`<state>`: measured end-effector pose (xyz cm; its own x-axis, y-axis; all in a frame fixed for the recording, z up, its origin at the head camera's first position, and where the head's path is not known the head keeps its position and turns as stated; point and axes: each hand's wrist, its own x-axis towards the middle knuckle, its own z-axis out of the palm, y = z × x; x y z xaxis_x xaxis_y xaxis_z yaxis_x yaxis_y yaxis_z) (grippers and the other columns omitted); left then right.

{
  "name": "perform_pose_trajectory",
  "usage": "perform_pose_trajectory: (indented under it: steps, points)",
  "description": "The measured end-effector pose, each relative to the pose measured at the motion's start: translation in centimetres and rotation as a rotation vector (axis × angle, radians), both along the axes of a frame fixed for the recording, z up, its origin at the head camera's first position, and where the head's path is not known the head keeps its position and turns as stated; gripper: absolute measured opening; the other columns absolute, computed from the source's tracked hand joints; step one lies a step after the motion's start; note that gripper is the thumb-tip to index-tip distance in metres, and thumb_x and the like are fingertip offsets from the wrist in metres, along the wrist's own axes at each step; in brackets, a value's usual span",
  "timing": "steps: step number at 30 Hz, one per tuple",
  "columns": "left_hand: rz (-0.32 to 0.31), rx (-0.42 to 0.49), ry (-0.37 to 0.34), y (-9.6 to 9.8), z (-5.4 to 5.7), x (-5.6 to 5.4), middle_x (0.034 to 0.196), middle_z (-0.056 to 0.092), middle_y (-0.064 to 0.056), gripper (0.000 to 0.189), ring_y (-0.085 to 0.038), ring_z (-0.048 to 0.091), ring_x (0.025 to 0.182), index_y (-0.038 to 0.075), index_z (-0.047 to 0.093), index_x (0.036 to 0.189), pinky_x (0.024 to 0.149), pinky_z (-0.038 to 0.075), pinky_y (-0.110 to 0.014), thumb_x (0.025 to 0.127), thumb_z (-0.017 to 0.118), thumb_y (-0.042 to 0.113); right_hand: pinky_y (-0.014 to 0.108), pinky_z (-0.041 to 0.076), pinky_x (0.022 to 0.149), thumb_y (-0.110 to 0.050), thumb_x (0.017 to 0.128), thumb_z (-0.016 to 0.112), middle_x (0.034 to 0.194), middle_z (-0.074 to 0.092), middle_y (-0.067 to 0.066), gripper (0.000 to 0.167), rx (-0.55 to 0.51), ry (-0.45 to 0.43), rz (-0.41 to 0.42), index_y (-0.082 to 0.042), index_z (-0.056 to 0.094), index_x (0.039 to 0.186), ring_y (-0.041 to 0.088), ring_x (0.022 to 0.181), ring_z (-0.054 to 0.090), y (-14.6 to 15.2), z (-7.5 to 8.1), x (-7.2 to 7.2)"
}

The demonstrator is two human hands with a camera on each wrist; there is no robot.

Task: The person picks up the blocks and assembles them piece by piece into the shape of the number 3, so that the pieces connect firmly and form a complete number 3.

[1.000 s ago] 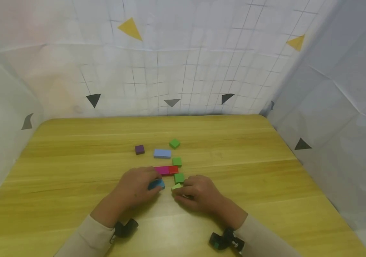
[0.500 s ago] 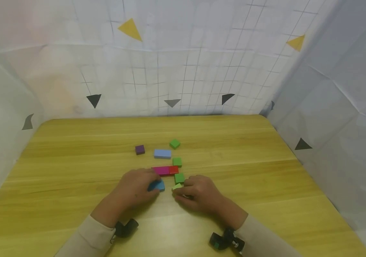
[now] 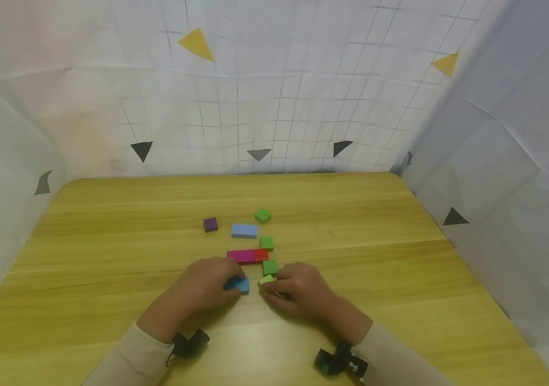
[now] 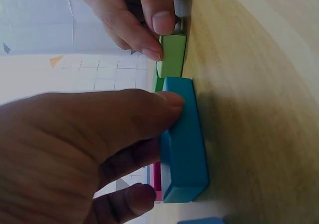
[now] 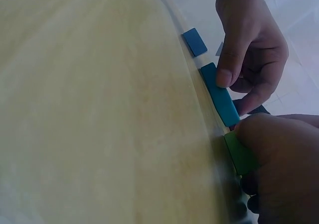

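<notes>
My left hand (image 3: 209,282) pinches a blue rectangular block (image 4: 185,149) between thumb and fingers, low over the table. In the head view the hand covers the block's left part. My right hand (image 3: 301,289) holds a light green block (image 3: 266,280) with thumb and index finger, just right of the blue one. In the left wrist view, the ends of these two blocks are close together. Just behind them lie a green block (image 3: 269,267) and a magenta block (image 3: 240,257), which has a red block (image 3: 261,254) at its right end.
Farther back on the wooden table (image 3: 351,230) are a second green block (image 3: 266,243), a periwinkle block (image 3: 244,231), a dark purple block (image 3: 210,224) and a turned green block (image 3: 262,216). Another blue block (image 5: 194,42) lies beyond the held one in the right wrist view. White sheets surround the table.
My left hand has drawn slightly toward me, bringing the blue block along and turning it a little. More of the magenta block now shows. My right hand has stayed nearly still.
</notes>
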<state>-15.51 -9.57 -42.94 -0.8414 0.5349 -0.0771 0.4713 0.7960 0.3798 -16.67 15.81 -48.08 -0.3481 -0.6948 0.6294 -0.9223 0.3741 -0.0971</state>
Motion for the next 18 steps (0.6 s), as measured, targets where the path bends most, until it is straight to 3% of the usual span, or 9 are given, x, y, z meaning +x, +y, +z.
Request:
perform_pose_trajectory:
  steps: [10,18]
  points:
    - [0.009,0.006,-0.02,0.07,0.25,0.07,0.104,0.069,0.01,0.023,-0.008,0.061,0.095,0.019,0.072,0.109,0.09,0.052,-0.034,0.09,0.074,0.031,0.019,0.035,0.053,-0.027,0.081,0.079,0.063,0.053,-0.015,0.013,0.009,0.013,0.004,-0.024,0.08,0.094,-0.002,0.056,0.035,0.23,-0.02,-0.22]
    - [-0.003,0.014,-0.021,0.02,0.24,0.07,0.106,0.069,0.008,0.025,-0.011,0.063,0.099,0.018,0.072,0.11,0.091,0.051,-0.036,0.089,0.074,0.031,0.017,0.041,0.056,-0.033,0.083,0.077,0.068,0.06,-0.013,0.022,0.013,-0.04,-0.033,-0.02,0.077,0.101,-0.002,0.057,0.043,0.44,0.07,-0.05]
